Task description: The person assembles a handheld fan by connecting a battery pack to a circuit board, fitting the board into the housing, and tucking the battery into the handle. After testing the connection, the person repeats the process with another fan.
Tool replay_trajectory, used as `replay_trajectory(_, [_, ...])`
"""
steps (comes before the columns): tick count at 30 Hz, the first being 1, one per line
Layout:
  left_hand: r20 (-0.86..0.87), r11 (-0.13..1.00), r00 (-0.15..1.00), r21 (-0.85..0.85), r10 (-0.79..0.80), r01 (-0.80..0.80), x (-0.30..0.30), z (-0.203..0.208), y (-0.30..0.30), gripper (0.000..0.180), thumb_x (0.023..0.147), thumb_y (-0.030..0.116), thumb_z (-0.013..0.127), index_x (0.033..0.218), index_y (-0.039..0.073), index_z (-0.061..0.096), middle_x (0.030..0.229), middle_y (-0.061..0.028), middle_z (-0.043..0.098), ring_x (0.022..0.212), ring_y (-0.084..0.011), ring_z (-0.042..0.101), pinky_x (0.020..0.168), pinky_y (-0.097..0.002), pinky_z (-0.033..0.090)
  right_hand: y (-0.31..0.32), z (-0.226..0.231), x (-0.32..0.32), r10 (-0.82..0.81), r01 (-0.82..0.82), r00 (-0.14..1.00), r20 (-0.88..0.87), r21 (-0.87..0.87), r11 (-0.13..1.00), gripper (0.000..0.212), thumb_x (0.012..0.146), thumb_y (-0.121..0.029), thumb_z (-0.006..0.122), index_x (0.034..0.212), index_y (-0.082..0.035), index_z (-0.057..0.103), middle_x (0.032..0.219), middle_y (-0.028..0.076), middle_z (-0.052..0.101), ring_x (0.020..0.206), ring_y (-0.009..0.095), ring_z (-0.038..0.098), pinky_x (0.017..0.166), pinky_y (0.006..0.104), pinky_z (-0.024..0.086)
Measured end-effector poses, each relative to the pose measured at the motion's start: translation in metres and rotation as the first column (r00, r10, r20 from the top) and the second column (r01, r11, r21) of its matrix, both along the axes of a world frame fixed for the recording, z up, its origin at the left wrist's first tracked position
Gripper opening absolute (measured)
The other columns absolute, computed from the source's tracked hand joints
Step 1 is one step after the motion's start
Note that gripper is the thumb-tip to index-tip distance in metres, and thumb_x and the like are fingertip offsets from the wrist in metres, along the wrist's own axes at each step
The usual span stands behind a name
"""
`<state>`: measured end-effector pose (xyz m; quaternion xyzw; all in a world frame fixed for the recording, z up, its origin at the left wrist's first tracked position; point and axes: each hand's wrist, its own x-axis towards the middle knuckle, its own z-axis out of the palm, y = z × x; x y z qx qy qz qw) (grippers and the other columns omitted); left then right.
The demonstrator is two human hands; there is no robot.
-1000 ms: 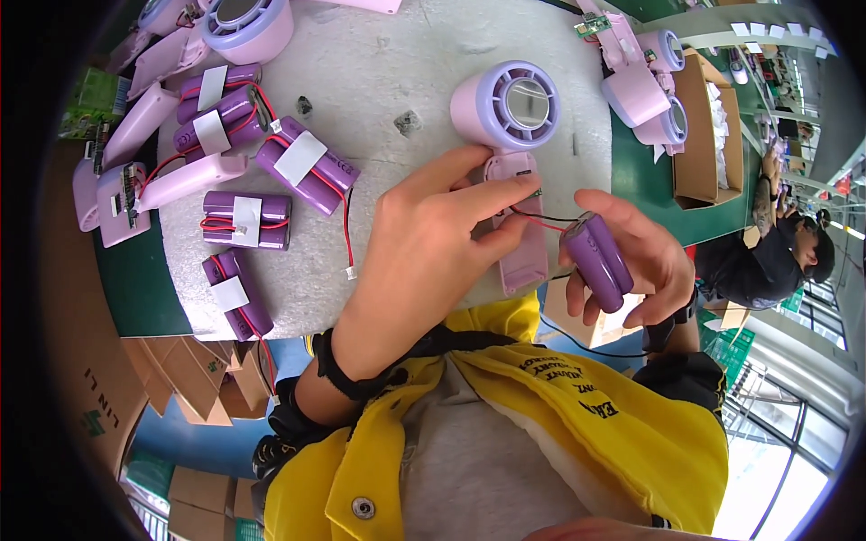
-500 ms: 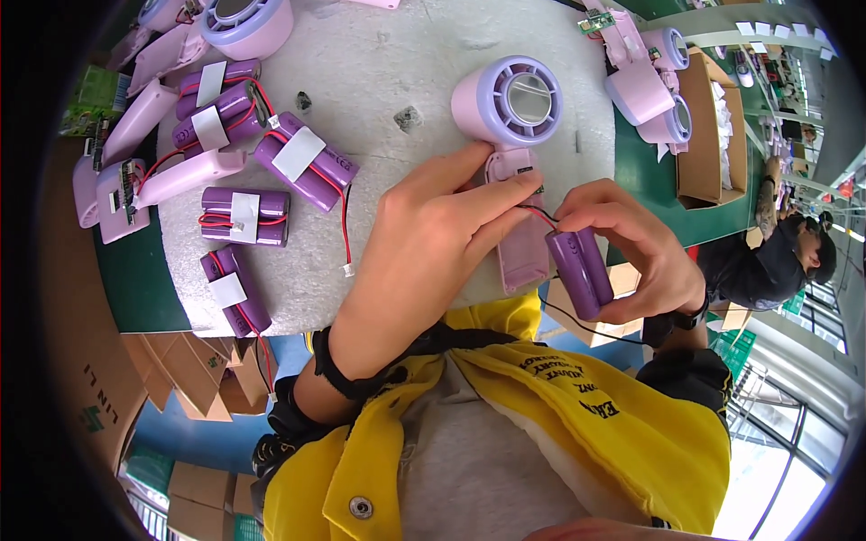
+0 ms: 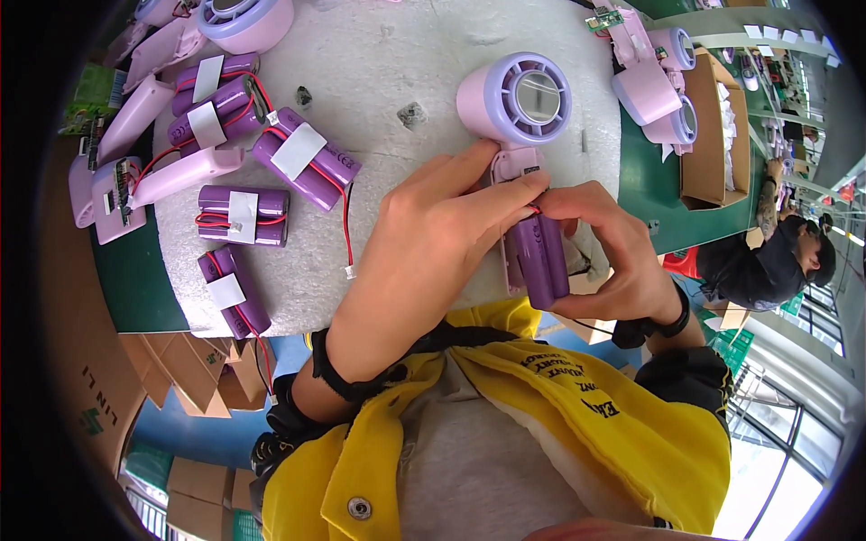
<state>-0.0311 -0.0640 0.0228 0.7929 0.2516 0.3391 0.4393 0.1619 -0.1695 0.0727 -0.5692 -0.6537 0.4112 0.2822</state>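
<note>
A pink and lilac handheld fan (image 3: 487, 106) lies on the pale work pad with its handle pointing toward me and its handle casing open. My left hand (image 3: 442, 216) is closed on the upper handle, thumb and index finger pinching near the small board there. My right hand (image 3: 618, 239) grips a purple two-cell battery pack (image 3: 538, 261) between thumb and fingers. The pack lies over the open handle, roughly in line with it; whether it sits fully inside I cannot tell. A bit of red wire shows at its top by my fingertips, the rest hidden.
Several purple battery packs (image 3: 307, 162) with white tape and red leads lie on the pad (image 3: 379, 54) to the left. Beyond them are pink casing parts (image 3: 135, 117). Fan parts (image 3: 645, 90) and a cardboard box (image 3: 690, 171) stand at the right, with a person (image 3: 758, 266) farther off.
My right hand has moved left with the battery pack, from beside the handle to over it. The pack is more upright in the picture. My left hand stays at the fan's handle.
</note>
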Motion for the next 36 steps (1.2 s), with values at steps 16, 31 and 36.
replay_trajectory(16, [-0.028, 0.999, 0.998, 0.026, -0.047, 0.048, -0.003, 0.003, 0.004, 0.035, 0.080, 0.003, 0.072, 0.114, 0.011, 0.072, 0.112, -0.0201, 0.066, 0.082, -0.0318, 0.065, 0.070, -0.0372, 0.053, -0.006, 0.007, -0.009, 0.011, -0.069, 0.955, 0.298, 0.185, 0.980, 0.059, 0.063, -0.008, 0.087, 0.114, 0.008, 0.064, 0.130, 0.023, 0.056, 0.104, 0.034, 0.063, 0.085, 0.0388, 0.054])
replay_trajectory(31, [-0.053, 0.994, 0.995, -0.077, -0.087, 0.083, -0.004, 0.015, 0.007, 0.050, 0.064, 0.010, 0.084, 0.113, 0.012, 0.073, 0.113, -0.0189, 0.067, 0.084, -0.0305, 0.067, 0.072, -0.0359, 0.055, -0.004, 0.014, -0.018, -0.053, 0.008, 0.935, 0.350, 0.129, 0.992, 0.056, 0.062, -0.006, 0.089, 0.110, 0.001, 0.061, 0.130, 0.019, 0.053, 0.100, 0.029, 0.063, 0.085, 0.0371, 0.053])
replay_trajectory(36, [-0.089, 0.990, 0.992, -0.114, -0.093, 0.083, -0.004, 0.016, 0.010, 0.057, 0.057, 0.009, 0.087, 0.113, 0.012, 0.073, 0.116, -0.0179, 0.067, 0.086, -0.0303, 0.068, 0.073, -0.0350, 0.056, 0.005, 0.008, -0.023, -0.113, 0.093, 0.949, 0.296, 0.082, 0.992, 0.066, 0.060, -0.008, 0.090, 0.117, -0.003, 0.059, 0.125, 0.015, 0.051, 0.101, 0.028, 0.062, 0.085, 0.0366, 0.053])
